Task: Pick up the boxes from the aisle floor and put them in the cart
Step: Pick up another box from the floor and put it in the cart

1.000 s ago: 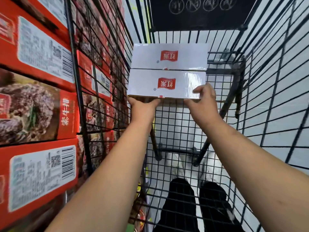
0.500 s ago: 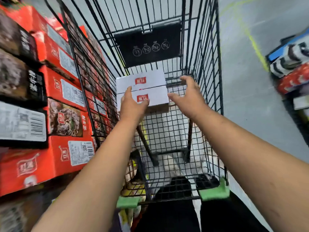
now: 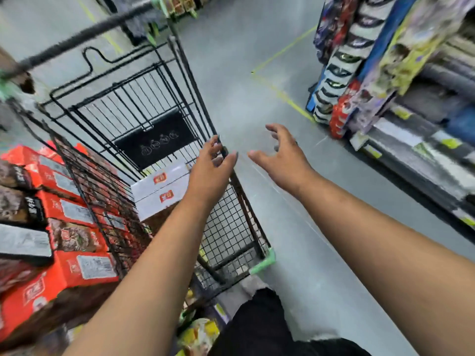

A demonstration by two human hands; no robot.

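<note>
Two white boxes lie stacked inside the cart, so that load appears placed; no further box shows on the aisle floor. The left hand, by the cart's right rim, and the right hand, over the floor, both have the grip released and hold nothing. The floor is smooth grey with yellow lines, with stocked shelves on the right and red cartons on the left.

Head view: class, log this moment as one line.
left hand open, empty | right hand open, empty | white cardboard boxes with red labels inside black wire cart
</note>
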